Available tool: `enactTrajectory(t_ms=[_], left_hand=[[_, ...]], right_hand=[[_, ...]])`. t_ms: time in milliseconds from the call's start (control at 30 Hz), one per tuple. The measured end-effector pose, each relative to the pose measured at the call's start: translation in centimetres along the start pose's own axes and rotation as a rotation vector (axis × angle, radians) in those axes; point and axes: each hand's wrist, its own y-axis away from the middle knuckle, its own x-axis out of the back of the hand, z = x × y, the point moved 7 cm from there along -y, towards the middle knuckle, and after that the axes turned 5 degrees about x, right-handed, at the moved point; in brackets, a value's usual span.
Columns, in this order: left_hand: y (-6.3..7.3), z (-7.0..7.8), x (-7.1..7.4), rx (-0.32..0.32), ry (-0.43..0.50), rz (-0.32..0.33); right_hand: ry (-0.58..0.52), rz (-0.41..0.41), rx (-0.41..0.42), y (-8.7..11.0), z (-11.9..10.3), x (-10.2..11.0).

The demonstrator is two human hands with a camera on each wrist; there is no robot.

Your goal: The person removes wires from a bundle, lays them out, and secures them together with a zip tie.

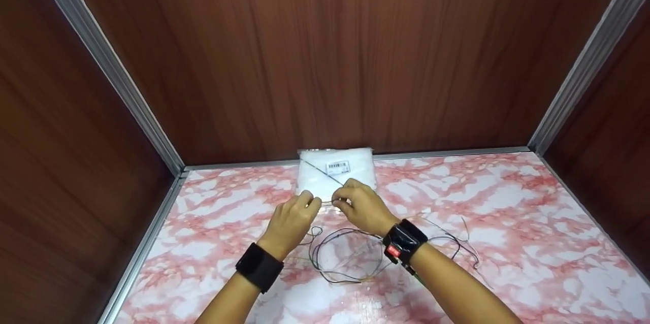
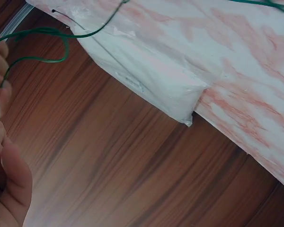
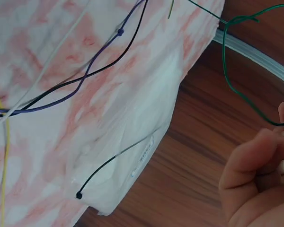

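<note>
A thin green wire (image 3: pixel 224 66) runs between the fingers of both hands and forms a loose loop. My left hand (image 1: pixel 290 220) pinches it with fingers curled. My right hand (image 1: pixel 363 207) grips it close by, a short stretch of wire showing between the two. In the left wrist view, the left hand (image 2: pixel 12 184) is at the lower left edge, partly cut off. The right hand (image 3: pixel 260 175) shows at the lower right of its own wrist view. Below the hands, a loose coil of several wires (image 1: pixel 317 262) lies on the table.
A clear-wrapped white packet (image 1: pixel 311 176) with a barcode label (image 1: pixel 338 167) lies at the back, a dark wire (image 3: pixel 102 165) across it. Purple (image 3: pixel 102 49), white and yellow (image 3: pixel 7 142) wires lie on the marbled table (image 1: pixel 213 263). Wood-look panels (image 1: pixel 345 60) enclose three sides.
</note>
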Motion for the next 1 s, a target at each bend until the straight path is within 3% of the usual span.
enactTrajectory(t_ms=[100,400,767,1000], left_hand=[[0.4,-0.6,-0.1,0.007,0.001,-0.008],[0.5,-1.4,0.0,0.011,0.025,0.006],[0.4,-2.1,0.4,0.030,0.033,0.039],[0.8,-2.0,-0.1,0.025,0.045,0.025]], right_hand=[[-0.014,0.030,-0.005,0.3,0.9,0.8],[-0.168,0.074,-0.126,1.4,3.6,2.6],[-0.015,0.188,-0.068,3.2,5.7,6.9],[0.062,0.230,-0.110,6.0,8.5,9.4]])
